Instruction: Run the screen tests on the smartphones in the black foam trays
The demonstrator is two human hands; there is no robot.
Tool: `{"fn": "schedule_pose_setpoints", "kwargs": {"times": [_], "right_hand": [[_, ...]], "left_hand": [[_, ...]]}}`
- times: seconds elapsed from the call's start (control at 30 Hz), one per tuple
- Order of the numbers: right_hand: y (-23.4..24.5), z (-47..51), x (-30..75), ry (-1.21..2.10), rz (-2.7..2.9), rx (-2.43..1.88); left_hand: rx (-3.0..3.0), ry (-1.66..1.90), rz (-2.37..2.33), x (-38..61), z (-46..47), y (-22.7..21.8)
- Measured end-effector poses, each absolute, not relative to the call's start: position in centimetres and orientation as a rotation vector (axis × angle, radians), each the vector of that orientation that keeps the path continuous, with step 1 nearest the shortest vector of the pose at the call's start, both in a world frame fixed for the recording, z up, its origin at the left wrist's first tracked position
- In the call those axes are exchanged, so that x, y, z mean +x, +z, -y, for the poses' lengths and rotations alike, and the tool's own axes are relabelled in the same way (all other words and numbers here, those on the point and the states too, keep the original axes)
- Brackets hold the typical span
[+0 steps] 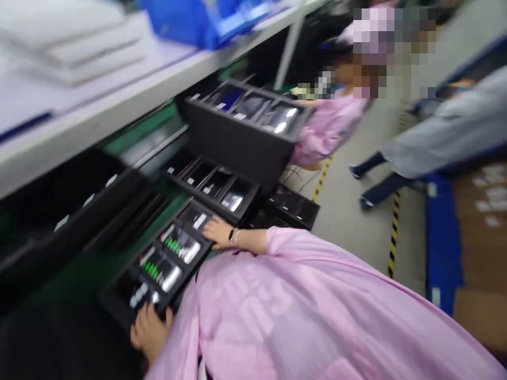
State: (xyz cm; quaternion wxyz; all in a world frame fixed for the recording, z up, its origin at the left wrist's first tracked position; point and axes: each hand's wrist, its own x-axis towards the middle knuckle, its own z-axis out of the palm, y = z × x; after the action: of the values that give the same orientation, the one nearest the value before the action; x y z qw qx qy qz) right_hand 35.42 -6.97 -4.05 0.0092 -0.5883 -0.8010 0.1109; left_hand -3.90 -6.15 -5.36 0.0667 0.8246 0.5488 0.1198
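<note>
- Currently held: one long black moulded tray (119, 309), lying slantwise on the green tabletop (130, 137) just in front of the person's pink smock.
- Contents: four compartments in a single row, each with a flat glossy device (182, 245). Two screens show green marks; the picture is too blurred to read more.
- Left hand (148, 330): at the tray's near end, fingers curled shut over its edge.
- Right hand (217, 230): bracelet at the wrist, fingers spread flat on the far compartment, not clamped.
- Second black tray (214, 187): just beyond the first, also four compartments, one device each.
- Tall black tray stack (237, 142): one, further along the tabletop; the top layer shows three filled compartments.
- White shelf (119, 100) above: one blue plastic bin (202, 24).
- Co-worker in a pink smock (332, 126): one, standing beside the stack.
</note>
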Motion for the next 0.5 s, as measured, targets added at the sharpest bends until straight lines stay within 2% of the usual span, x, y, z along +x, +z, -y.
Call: {"fn": "schedule_pose_setpoints", "kwargs": {"times": [0.1, 0.2, 0.5], "right_hand": [[-4.7, 9.2, 35.0, 0.462, 2.489, -1.835], [-6.2, 9.7, 35.8, 0.532, 2.466, -1.791], [-8.0, 9.2, 38.2, 0.318, 2.138, -1.863]], "left_hand": [[2.284, 0.174, -1.857, -3.4, 10.1, -4.1], [2.170, 0.060, -1.842, -4.0, 11.1, -4.5], [2.044, 0.200, -2.011, -3.1, 10.3, -4.3]]}}
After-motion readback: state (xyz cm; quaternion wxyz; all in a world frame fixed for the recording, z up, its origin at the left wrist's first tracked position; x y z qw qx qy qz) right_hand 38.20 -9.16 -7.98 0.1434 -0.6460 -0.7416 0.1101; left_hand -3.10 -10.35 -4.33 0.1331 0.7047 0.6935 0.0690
